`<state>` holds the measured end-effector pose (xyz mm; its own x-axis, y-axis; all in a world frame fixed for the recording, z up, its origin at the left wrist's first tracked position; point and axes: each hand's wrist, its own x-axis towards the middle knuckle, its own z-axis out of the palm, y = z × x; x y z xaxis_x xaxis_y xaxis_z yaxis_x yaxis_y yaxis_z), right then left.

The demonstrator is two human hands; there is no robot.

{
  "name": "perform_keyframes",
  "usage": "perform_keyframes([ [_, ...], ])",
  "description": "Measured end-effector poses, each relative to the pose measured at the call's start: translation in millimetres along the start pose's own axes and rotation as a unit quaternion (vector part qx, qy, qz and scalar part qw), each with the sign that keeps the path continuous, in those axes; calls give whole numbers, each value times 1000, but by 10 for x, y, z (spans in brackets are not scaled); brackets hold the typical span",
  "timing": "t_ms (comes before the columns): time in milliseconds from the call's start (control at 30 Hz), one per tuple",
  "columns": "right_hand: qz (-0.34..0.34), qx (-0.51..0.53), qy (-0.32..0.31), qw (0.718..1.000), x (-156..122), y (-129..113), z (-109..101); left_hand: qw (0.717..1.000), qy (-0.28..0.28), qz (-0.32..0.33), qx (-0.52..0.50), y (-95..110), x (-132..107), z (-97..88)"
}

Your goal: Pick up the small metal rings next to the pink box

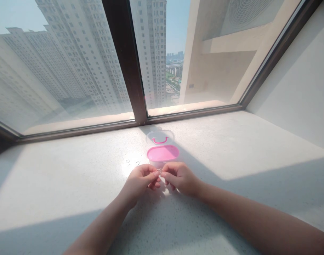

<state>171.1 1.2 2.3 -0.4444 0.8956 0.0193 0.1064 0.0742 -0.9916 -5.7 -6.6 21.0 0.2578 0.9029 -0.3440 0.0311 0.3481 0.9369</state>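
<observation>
My left hand and my right hand meet over a white speckled sill, fingertips pinched together on a tiny metal ring. Both hands seem to hold it, and its shape is too small to make out well. Just beyond the fingers stands a small clear box with a pink inside, its clear lid with a pink handle tipped back behind it. A few small rings lie loose on the sill to the left of the box.
The white sill runs wide to both sides, part sunlit and part in shadow. A large window with a dark brown frame closes the far edge. A white wall rises on the right.
</observation>
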Motion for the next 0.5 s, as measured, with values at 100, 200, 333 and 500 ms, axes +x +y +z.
perform_keyframes([
  [100,-1,-4,10,1000,-1,-6,-2,1000,-4,-1,4,-4,-4,3],
  [200,0,-8,22,1000,4,-13,-5,1000,-5,-6,-1,-13,3,-1],
  [333,1,-9,22,1000,7,-18,-9,1000,-10,0,-9,-20,10,-11],
  [500,2,-6,15,1000,-1,-4,-4,1000,-10,-1,-10,-29,18,-10],
])
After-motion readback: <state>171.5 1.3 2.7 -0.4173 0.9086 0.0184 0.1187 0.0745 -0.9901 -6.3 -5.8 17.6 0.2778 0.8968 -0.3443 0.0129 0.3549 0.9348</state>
